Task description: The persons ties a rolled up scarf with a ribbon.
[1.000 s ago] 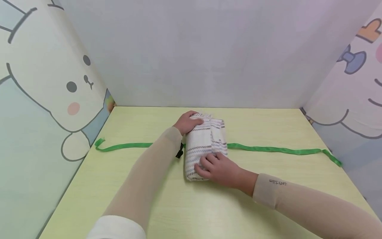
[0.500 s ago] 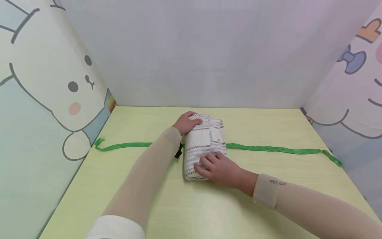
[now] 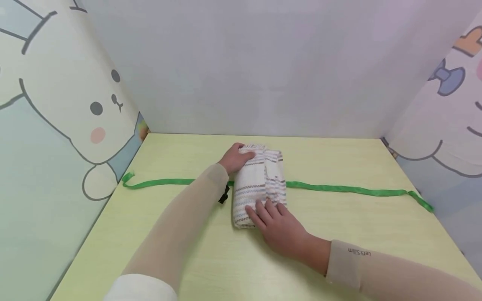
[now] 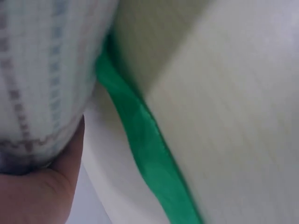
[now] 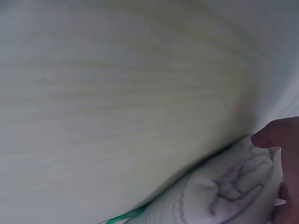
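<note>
A white towel (image 3: 249, 177) with brown and blue stripes and a fringed far end lies rolled up on the table. Beneath it runs a green ribbon (image 3: 342, 188), spread crosswise and showing on both sides. My left hand (image 3: 234, 159) grips the towel's far left end, thumb on top; some of its fingers are hidden. At the near right end, my right hand (image 3: 284, 232) rests on the towel with fingers extended. The right wrist view shows the coiled layers of the towel (image 5: 224, 196) beside that hand (image 5: 285, 154). In the left wrist view, the ribbon (image 4: 140, 126) emerges from under the roll.
The pale yellow-green table (image 3: 196, 259) has a plain pale wall (image 3: 263, 71) behind it. Cartoon-printed panels (image 3: 56, 167) stand at its left and right sides. A small black piece (image 3: 224, 195) hangs by my left wrist.
My right hand has drawn slightly back toward me, and its fingers have straightened on the towel. The left hand stays at the far end. The towel and ribbon are nearly unmoved.
</note>
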A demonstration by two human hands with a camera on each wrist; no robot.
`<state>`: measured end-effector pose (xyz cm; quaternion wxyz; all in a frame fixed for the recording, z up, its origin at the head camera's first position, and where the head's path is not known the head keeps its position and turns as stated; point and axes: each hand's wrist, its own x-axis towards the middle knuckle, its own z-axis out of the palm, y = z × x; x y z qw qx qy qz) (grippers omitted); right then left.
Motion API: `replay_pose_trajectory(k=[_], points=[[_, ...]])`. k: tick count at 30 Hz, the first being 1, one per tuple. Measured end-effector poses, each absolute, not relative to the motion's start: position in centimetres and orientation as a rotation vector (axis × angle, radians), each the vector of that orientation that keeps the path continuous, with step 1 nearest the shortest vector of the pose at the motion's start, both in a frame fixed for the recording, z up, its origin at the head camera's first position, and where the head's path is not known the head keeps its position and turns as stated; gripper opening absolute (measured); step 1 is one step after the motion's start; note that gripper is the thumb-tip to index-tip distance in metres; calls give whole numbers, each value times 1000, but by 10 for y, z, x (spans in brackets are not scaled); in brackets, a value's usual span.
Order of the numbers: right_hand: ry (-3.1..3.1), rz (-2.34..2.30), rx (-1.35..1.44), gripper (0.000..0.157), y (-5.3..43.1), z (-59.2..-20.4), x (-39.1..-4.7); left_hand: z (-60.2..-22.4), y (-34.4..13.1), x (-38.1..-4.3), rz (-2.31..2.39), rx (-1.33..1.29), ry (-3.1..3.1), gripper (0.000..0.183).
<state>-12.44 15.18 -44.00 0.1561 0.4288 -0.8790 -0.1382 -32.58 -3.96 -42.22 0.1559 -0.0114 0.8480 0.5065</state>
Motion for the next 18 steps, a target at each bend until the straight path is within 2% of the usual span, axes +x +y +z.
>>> replay_pose_trajectory(k=[6, 14, 18], points=[[-2749, -127, 1076, 70, 153, -409, -117, -409, -48, -321, 1391, 39, 2469, 75], [-2883, 200, 620, 67, 182, -381, -157, -380, -85, -309, 1241, 238, 2639, 73], [-2874, 259, 514, 64, 193, -378, -174, -374, -98, -303, 1129, 308, 2763, 68]])
